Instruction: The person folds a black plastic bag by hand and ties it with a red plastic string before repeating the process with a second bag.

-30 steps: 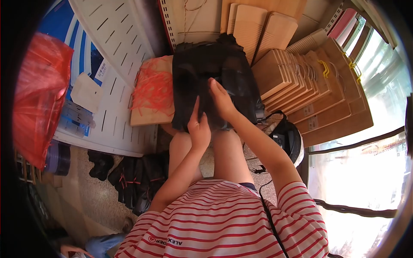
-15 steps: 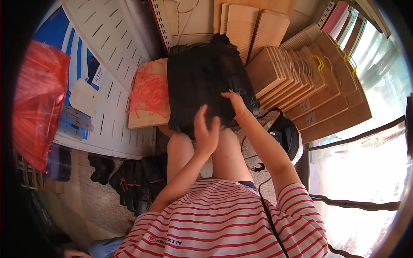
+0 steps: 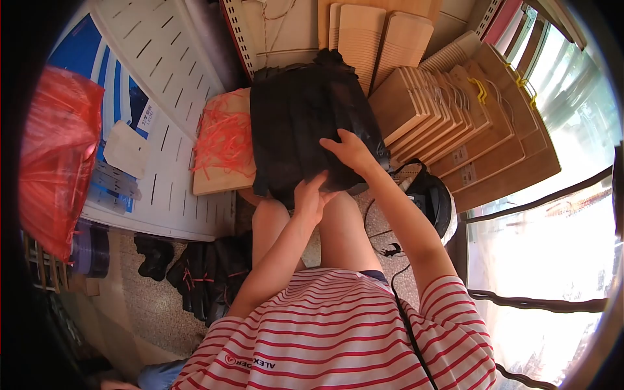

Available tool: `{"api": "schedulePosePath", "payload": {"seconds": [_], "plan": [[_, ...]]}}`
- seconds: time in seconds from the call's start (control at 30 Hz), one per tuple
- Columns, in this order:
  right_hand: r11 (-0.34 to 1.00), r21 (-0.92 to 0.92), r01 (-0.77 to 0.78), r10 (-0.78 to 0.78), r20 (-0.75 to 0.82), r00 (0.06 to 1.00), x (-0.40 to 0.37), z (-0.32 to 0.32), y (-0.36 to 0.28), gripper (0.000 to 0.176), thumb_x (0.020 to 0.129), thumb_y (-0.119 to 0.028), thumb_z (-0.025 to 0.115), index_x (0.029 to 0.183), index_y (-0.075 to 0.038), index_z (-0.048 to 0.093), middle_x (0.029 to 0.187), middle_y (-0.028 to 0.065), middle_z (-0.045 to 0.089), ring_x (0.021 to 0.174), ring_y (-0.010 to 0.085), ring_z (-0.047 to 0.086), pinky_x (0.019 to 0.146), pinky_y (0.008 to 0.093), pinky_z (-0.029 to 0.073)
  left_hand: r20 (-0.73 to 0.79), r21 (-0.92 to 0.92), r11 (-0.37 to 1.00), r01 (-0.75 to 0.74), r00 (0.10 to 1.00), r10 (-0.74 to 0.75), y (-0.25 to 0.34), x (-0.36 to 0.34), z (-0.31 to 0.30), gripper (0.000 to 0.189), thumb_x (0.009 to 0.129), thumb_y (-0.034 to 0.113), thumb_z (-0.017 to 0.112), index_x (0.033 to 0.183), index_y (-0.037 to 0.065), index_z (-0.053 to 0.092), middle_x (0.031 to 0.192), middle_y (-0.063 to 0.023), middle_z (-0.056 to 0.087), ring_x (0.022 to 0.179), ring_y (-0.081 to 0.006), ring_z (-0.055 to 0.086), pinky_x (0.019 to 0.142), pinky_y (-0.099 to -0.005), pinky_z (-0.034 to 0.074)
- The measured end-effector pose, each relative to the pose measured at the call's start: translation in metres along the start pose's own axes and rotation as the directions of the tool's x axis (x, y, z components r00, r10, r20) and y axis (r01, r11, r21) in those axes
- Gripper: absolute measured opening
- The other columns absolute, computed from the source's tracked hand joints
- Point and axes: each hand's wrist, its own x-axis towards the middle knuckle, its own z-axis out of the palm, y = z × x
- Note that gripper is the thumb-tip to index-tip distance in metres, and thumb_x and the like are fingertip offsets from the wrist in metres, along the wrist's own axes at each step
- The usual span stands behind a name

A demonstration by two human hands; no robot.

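Observation:
A stack of black plastic bags (image 3: 292, 123) lies in front of my knees, wrinkled and bunched at its far end. My right hand (image 3: 351, 154) rests on the right part of the stack, thumb and forefinger apart. At the near edge, my left hand (image 3: 311, 200) touches the plastic with thumb and fingers spread; its lower fingers are partly hidden. Beside the stack on the left, thin red plastic ties (image 3: 224, 136) lie in a tangle on a wooden board (image 3: 218, 184).
Wooden cutting boards (image 3: 416, 117) stand in a row at the right, with wooden washboards (image 3: 403, 49) behind. A white perforated panel (image 3: 159, 149) and a red plastic bag (image 3: 58, 162) are at the left. Tied black bundles (image 3: 201, 276) and a black fan-like device (image 3: 432, 201) sit lower down.
My left hand has lowered slightly onto the near edge of the black bags. My right hand has shifted a little to the left over them.

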Motion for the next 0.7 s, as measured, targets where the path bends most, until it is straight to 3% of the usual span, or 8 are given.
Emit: {"api": "schedulePosePath", "payload": {"seconds": [0.07, 0.2, 0.27, 0.33, 0.4, 0.5, 0.63, 0.7], "plan": [[0.785, -0.606, 0.123, -0.151, 0.005, 0.988, -0.036, -0.018, -0.052, 0.041, 0.085, -0.029, 0.065, 0.114, -0.001, 0.062, 0.108, 0.0204, 0.065, 0.097, 0.0356, 0.063, 0.081, 0.0393, 0.050, -0.016, 0.009, 1.000, -0.009, 1.000, 0.009, -0.001, -0.001, -0.002, 0.035, 0.086, 0.013, 0.067, 0.118, 0.004, 0.055, 0.118, -0.0094, 0.059, 0.096, -0.0248, 0.064, 0.081, -0.0387, 0.055], [0.859, -0.488, 0.153, -0.245, -0.129, 0.961, -0.048, -0.035, -0.045, 0.042, 0.083, -0.032, 0.066, 0.109, 0.000, 0.063, 0.101, 0.0226, 0.065, 0.100, 0.0389, 0.060, 0.082, 0.0415, 0.050, -0.078, 0.026, 0.999, -0.036, 0.996, 0.038, 0.000, -0.008, -0.003, 0.028, 0.084, 0.007, 0.069, 0.108, 0.006, 0.057, 0.102, -0.0068, 0.066, 0.089, -0.0227, 0.067, 0.072, -0.0372, 0.059], [0.697, -0.708, 0.115, -0.519, -0.388, 0.762, -0.042, -0.038, -0.010, 0.043, 0.080, -0.036, 0.069, 0.102, 0.000, 0.063, 0.099, 0.0232, 0.067, 0.094, 0.0380, 0.065, 0.077, 0.0443, 0.052, -0.092, 0.014, 0.999, -0.048, 0.995, 0.049, 0.003, -0.012, -0.001, 0.029, 0.083, 0.007, 0.069, 0.109, 0.006, 0.057, 0.103, -0.0069, 0.066, 0.090, -0.0230, 0.067, 0.071, -0.0370, 0.059], [0.677, -0.735, 0.038, -0.483, -0.404, 0.777, -0.037, -0.042, 0.011, 0.049, 0.081, -0.044, 0.067, 0.102, 0.000, 0.064, 0.091, 0.0241, 0.068, 0.090, 0.0398, 0.065, 0.078, 0.0454, 0.052, -0.101, 0.004, 0.998, -0.060, 0.993, 0.061, 0.005, -0.012, 0.000, 0.030, 0.083, 0.006, 0.069, 0.110, 0.007, 0.056, 0.104, -0.0070, 0.065, 0.090, -0.0233, 0.067, 0.069, -0.0367, 0.059], [0.809, -0.575, -0.126, -0.100, -0.345, 0.933, -0.037, -0.046, 0.018, 0.055, 0.083, -0.052, 0.063, 0.103, 0.000, 0.064, 0.097, 0.0269, 0.066, 0.095, 0.0411, 0.064, 0.080, 0.0463, 0.051, -0.106, -0.008, 0.997, -0.080, 0.991, 0.078, 0.004, -0.013, 0.001, 0.031, 0.083, 0.005, 0.067, 0.111, 0.009, 0.056, 0.105, -0.0079, 0.064, 0.090, -0.0235, 0.067, 0.069, -0.0373, 0.059], [0.835, -0.507, -0.213, 0.015, -0.366, 0.930, -0.033, -0.046, 0.012, 0.061, 0.082, -0.053, 0.063, 0.104, 0.004, 0.065, 0.101, 0.0272, 0.065, 0.103, 0.0410, 0.061, 0.087, 0.0449, 0.048, -0.157, 0.035, 0.994, -0.102, 0.982, 0.107, 0.003, -0.017, 0.006, 0.036, 0.082, 0.003, 0.066, 0.117, 0.009, 0.055, 0.106, -0.0090, 0.063, 0.090, -0.0222, 0.067, 0.068, -0.0376, 0.059], [0.880, -0.461, -0.112, 0.008, -0.222, 0.975, -0.022, -0.043, 0.015, 0.059, 0.080, -0.048, 0.066, 0.106, 0.005, 0.063, 0.102, 0.0288, 0.065, 0.102, 0.0410, 0.061, 0.087, 0.0459, 0.048, -0.200, 0.276, 0.947, -0.167, 0.953, 0.226, 0.003, -0.017, 0.003, 0.051, 0.082, -0.001, 0.061, 0.131, 0.009, 0.050, 0.106, -0.0094, 0.063, 0.086, -0.0227, 0.067, 0.067, -0.0372, 0.059], [0.833, -0.550, -0.048, -0.116, -0.261, 0.958, -0.033, -0.031, 0.002, 0.046, 0.078, -0.035, 0.065, 0.103, 0.003, 0.060, 0.094, 0.0276, 0.066, 0.095, 0.0428, 0.064, 0.081, 0.0492, 0.051, 0.020, 0.623, 0.647, -0.440, 0.836, 0.549, -0.005, -0.005, -0.010, 0.065, 0.080, -0.005, 0.058, 0.141, 0.010, 0.043, 0.104, -0.0122, 0.066, 0.080, -0.0210, 0.068, 0.065, -0.0354, 0.058]]}}
